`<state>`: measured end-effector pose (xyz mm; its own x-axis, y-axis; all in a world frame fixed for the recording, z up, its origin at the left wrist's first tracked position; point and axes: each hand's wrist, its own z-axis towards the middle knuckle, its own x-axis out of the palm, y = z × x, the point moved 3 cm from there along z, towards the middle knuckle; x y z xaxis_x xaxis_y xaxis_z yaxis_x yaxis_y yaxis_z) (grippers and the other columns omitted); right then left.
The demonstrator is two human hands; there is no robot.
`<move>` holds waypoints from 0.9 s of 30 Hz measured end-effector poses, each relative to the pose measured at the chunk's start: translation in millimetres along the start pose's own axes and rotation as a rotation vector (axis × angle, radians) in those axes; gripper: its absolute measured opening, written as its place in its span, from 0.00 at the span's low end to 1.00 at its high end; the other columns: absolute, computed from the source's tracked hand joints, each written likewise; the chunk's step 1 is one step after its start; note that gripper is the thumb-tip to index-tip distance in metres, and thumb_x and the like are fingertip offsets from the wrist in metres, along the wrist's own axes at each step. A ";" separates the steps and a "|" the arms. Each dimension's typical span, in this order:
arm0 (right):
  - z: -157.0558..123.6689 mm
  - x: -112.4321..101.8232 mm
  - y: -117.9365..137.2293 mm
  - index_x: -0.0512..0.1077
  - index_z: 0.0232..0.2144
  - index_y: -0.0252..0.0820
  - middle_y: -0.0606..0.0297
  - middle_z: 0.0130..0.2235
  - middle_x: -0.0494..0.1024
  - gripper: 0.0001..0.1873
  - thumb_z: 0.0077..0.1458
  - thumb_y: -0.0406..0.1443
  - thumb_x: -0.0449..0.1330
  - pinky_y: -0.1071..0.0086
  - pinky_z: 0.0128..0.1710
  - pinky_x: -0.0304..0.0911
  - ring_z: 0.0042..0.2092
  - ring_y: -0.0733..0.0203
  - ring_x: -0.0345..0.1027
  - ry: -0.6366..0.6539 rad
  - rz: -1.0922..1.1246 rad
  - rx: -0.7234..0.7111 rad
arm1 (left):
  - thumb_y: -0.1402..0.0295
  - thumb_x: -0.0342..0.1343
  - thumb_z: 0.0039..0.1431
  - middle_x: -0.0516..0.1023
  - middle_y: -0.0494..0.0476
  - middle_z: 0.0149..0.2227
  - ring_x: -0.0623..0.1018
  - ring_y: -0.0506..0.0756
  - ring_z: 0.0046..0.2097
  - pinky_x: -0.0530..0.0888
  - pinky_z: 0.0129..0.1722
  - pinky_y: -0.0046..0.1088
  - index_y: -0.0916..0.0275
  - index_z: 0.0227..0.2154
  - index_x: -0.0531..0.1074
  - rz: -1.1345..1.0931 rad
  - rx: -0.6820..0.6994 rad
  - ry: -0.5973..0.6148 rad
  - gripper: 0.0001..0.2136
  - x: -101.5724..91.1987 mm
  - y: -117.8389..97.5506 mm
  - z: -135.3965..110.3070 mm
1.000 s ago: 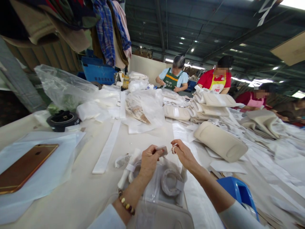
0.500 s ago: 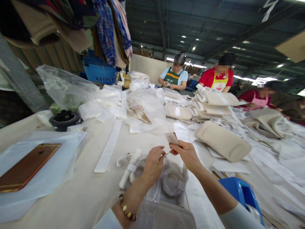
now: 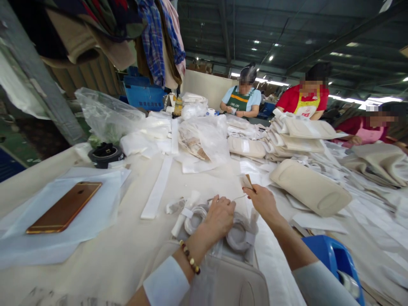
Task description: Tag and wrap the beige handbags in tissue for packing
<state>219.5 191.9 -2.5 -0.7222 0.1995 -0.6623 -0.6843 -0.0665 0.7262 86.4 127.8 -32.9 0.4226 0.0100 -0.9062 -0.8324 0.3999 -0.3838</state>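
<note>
Long cream-covered work table (image 3: 105, 250): it bore everything, with other people seated at its far end.

Beige padded cushion (image 3: 310, 187): lay well to the right of my hands, clear of them.

Gold-backed phone (image 3: 65, 207): flat on a white sheet, far to my left.

Clear plastic bag of coiled white straps (image 3: 239, 236): sat directly under my hands, its mouth loose.

My left hand (image 3: 219, 216): curled down onto the bag, fingertips closed on one end of a thin pale strand (image 3: 239, 197).

My right hand (image 3: 264, 202): pinched shut on a small tan card tag (image 3: 246, 181), raised just above the bag, and apparently on the strand's other end.

Risk, as I judged it: the strand looked fine and taut; a hard tug could have snapped it or pulled it from the tag, and a slack pinch could have dropped the tag among the straps.
</note>
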 end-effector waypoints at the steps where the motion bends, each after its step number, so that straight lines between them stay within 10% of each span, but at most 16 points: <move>1: -0.9 -4.3 -0.7 0.71 0.24 0.39 0.55 0.27 0.76 0.12 0.41 0.43 0.62 0.56 0.35 0.64 0.33 0.47 0.72 -0.027 -0.037 -0.007 | 0.77 0.47 0.57 0.74 0.58 0.49 0.70 0.55 0.53 0.61 0.58 0.36 0.61 0.49 0.69 -0.005 -0.015 -0.015 0.17 -8.4 -0.5 -1.0; 4: -19.6 -19.4 0.6 0.71 0.41 0.35 0.48 0.41 0.75 0.21 0.47 0.43 0.58 0.55 0.39 0.63 0.42 0.46 0.70 -0.070 -0.079 -0.061 | 0.73 0.44 0.60 0.70 0.55 0.54 0.67 0.54 0.55 0.63 0.56 0.31 0.57 0.55 0.63 -0.003 -0.140 -0.099 0.20 -43.4 13.7 -8.9; 9: -98.3 -32.2 -0.6 0.72 0.38 0.41 0.57 0.41 0.76 0.13 0.56 0.42 0.53 0.63 0.37 0.67 0.42 0.54 0.71 -0.068 -0.042 -0.383 | 0.75 0.43 0.58 0.76 0.64 0.45 0.75 0.61 0.47 0.69 0.48 0.39 0.66 0.43 0.73 0.031 -0.454 -0.101 0.16 -80.6 86.9 -41.1; 16: -185.3 -2.7 -10.7 0.72 0.39 0.42 0.57 0.43 0.75 0.09 0.59 0.33 0.52 0.60 0.43 0.67 0.47 0.54 0.68 -0.107 -0.209 -0.732 | 0.76 0.55 0.50 0.79 0.51 0.40 0.77 0.53 0.39 0.73 0.38 0.25 0.61 0.39 0.75 -0.080 -0.401 0.109 0.12 -53.1 129.0 -58.3; 27: -192.4 3.3 -10.5 0.73 0.39 0.41 0.56 0.44 0.76 0.11 0.60 0.32 0.51 0.55 0.49 0.65 0.51 0.52 0.65 -0.097 -0.219 -0.689 | 0.64 0.55 0.60 0.75 0.57 0.43 0.75 0.56 0.44 0.72 0.46 0.40 0.65 0.39 0.71 -0.106 -0.394 -0.026 0.10 -50.8 129.7 -19.4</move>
<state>204.9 5.1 -47.8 -0.5710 0.3624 -0.7366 -0.7434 -0.6090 0.2766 -50.0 161.3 -40.1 0.5180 0.0125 -0.8553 -0.8553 0.0184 -0.5178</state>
